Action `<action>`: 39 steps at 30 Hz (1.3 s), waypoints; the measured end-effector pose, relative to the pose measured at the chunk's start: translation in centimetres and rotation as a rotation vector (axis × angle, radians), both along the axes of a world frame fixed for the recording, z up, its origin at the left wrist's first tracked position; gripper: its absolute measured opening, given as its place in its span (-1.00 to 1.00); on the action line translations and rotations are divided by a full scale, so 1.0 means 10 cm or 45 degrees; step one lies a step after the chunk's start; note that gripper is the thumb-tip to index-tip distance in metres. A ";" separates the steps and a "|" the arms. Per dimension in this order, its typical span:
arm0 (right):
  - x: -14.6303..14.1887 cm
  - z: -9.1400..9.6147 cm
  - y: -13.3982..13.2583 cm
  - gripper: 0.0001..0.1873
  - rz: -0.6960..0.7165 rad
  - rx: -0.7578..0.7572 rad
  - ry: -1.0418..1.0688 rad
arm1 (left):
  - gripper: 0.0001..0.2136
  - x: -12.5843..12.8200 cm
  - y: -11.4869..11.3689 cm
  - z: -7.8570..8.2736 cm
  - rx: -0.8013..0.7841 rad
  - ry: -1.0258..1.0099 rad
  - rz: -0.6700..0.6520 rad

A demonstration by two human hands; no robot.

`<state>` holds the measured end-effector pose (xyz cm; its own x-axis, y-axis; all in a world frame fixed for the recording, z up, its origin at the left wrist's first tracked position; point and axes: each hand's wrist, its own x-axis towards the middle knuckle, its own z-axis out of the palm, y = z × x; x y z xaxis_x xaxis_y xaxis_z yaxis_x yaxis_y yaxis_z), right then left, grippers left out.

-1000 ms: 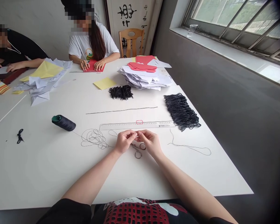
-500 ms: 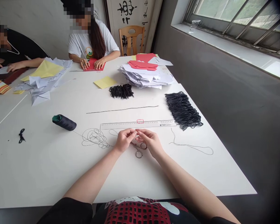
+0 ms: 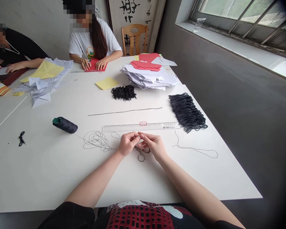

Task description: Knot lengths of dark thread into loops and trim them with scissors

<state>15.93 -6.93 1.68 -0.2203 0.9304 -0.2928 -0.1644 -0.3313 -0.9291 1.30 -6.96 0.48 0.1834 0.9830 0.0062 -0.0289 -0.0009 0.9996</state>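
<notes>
The fingertips (image 3: 138,136) of the left hand (image 3: 128,143) and right hand (image 3: 153,145) are pinched closed and brought together; what is held between them is too fine to be made out. Scissors (image 3: 141,157) are seen just below the right hand, and tangled thread (image 3: 95,141) is seen left of the left hand.

Bright daylight from window (image 3: 240,19), soft shadows, dark blurred corners, edges bowed.

White table (image 3: 50,171); black thread spool (image 3: 64,125); ruler (image 3: 124,128)

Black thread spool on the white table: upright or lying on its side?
Lying on its side: the black thread spool rests lengthwise on the white table, green-rimmed end facing left.
</notes>
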 end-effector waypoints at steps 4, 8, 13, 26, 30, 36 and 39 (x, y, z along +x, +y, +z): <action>0.00 -0.01 0.00 -0.49 0.033 0.032 -0.044 | -0.76 0.00 0.00 -0.01 0.005 -0.014 -0.018; 0.01 -0.02 -0.01 -0.48 0.061 0.077 -0.098 | -0.76 0.01 0.00 0.00 -0.004 -0.036 -0.056; 0.02 0.00 -0.01 -0.49 0.042 0.092 -0.103 | -0.77 0.02 0.01 0.00 0.002 -0.025 -0.053; 0.05 0.01 0.04 -0.68 -0.098 0.075 0.121 | -0.73 0.00 0.00 0.05 -0.003 0.017 -0.015; 0.18 0.01 0.17 -0.73 -0.254 -0.095 0.482 | -0.70 -0.04 0.00 0.12 -0.227 -0.074 -0.016; 0.41 -0.05 0.39 -0.81 -0.644 -0.020 0.545 | -0.69 -0.10 0.00 0.25 -0.414 -0.109 -0.031; 0.44 -0.05 0.39 -0.75 -0.646 0.093 0.447 | -0.69 -0.10 0.00 0.26 -0.407 -0.100 0.024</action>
